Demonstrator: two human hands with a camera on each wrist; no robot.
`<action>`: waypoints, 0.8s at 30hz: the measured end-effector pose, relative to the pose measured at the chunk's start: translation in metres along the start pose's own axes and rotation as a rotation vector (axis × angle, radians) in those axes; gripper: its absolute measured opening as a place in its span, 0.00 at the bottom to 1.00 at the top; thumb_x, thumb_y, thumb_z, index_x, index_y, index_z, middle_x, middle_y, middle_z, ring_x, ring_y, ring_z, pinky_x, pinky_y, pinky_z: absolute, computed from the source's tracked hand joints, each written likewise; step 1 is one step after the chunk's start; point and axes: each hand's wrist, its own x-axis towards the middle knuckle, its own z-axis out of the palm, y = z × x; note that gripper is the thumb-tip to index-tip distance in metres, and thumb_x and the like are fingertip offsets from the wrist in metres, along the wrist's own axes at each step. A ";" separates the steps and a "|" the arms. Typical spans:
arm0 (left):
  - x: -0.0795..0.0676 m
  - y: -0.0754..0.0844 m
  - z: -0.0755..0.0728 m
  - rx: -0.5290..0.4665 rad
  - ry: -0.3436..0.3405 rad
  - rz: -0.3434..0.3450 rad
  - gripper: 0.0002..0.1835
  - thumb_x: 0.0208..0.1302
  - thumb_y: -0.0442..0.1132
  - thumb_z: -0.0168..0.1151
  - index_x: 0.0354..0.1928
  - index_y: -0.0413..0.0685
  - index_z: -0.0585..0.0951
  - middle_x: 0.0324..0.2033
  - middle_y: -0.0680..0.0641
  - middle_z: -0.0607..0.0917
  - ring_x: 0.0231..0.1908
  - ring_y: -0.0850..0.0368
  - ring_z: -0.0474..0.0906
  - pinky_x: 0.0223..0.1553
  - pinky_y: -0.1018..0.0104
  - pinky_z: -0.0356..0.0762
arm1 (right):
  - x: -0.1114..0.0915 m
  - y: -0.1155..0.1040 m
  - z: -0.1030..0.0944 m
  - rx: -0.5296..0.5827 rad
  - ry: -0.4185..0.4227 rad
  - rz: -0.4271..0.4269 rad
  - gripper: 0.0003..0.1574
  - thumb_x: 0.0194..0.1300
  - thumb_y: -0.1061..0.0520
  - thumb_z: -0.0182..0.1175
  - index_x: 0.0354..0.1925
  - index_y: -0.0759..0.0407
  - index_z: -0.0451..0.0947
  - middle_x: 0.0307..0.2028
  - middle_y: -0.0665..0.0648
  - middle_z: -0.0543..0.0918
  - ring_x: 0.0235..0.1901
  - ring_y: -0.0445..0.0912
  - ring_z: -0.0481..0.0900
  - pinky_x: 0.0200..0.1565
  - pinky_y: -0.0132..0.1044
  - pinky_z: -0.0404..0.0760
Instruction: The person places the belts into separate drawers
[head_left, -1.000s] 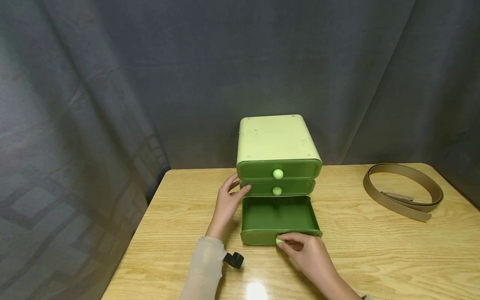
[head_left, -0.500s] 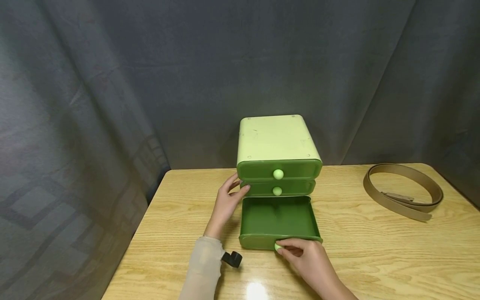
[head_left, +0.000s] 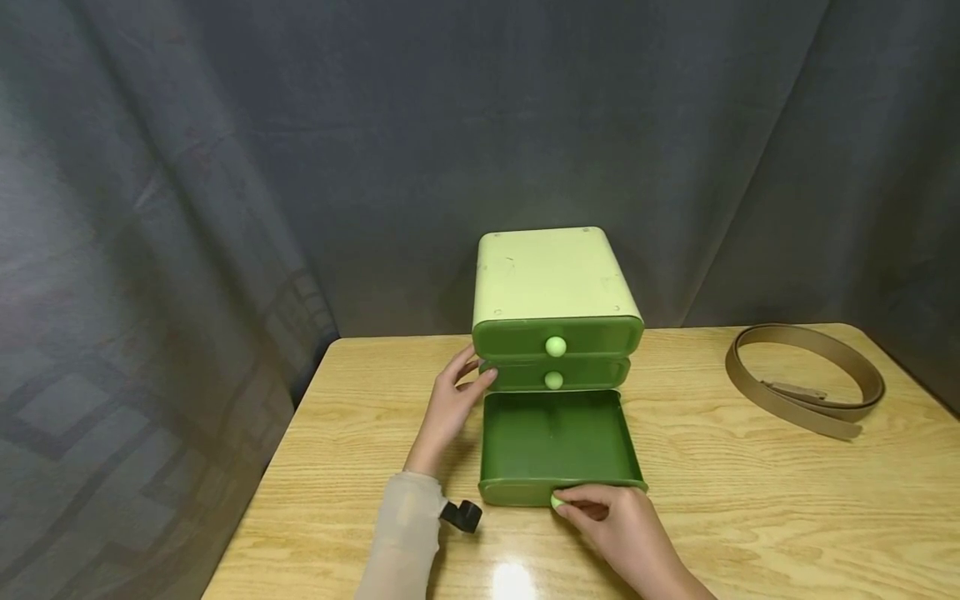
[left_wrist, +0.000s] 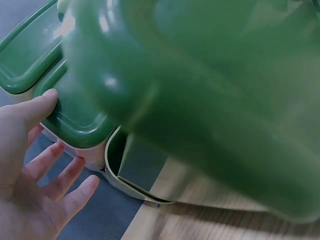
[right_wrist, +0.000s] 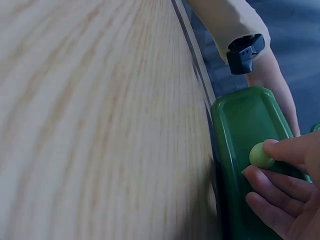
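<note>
A small cabinet (head_left: pixel 555 271) with a pale green body and green drawer fronts stands on the table. Its bottom drawer (head_left: pixel 557 437) is pulled well out and shows a bare green inside. My right hand (head_left: pixel 618 517) pinches that drawer's round, light green knob (right_wrist: pixel 261 156) between thumb and fingers. At the cabinet's left side is my left hand (head_left: pixel 450 400), its thumb (left_wrist: pixel 47 102) on the middle drawer's front (left_wrist: pixel 82 112) and its spread, fairly straight fingers against the side wall. Upper and middle drawers are pushed in. The pulled-out drawer fills much of the left wrist view.
A coiled tan belt (head_left: pixel 806 379) lies on the wooden table (head_left: pixel 750 517) at the right. Behind the table hangs a dark grey curtain (head_left: pixel 405 167). A black wrist mount (head_left: pixel 462 517) sticks out from the left sleeve.
My right hand has drawn the bottom drawer farther out toward me by its knob. The left hand has stayed at the cabinet's side.
</note>
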 end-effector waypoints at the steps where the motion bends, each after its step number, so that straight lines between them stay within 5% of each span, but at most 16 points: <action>1: 0.000 0.000 0.000 -0.003 0.000 -0.001 0.30 0.70 0.37 0.62 0.72 0.45 0.68 0.71 0.41 0.65 0.66 0.42 0.67 0.58 0.52 0.75 | 0.000 0.000 0.000 -0.002 0.002 -0.006 0.07 0.56 0.57 0.74 0.36 0.46 0.90 0.32 0.45 0.89 0.29 0.34 0.84 0.31 0.28 0.82; 24: -0.001 0.001 -0.001 -0.005 -0.013 -0.002 0.31 0.70 0.37 0.62 0.73 0.45 0.67 0.71 0.40 0.64 0.66 0.39 0.66 0.58 0.50 0.76 | -0.012 0.004 -0.002 0.002 -0.034 0.010 0.06 0.57 0.56 0.73 0.36 0.48 0.90 0.31 0.45 0.88 0.28 0.34 0.83 0.30 0.29 0.82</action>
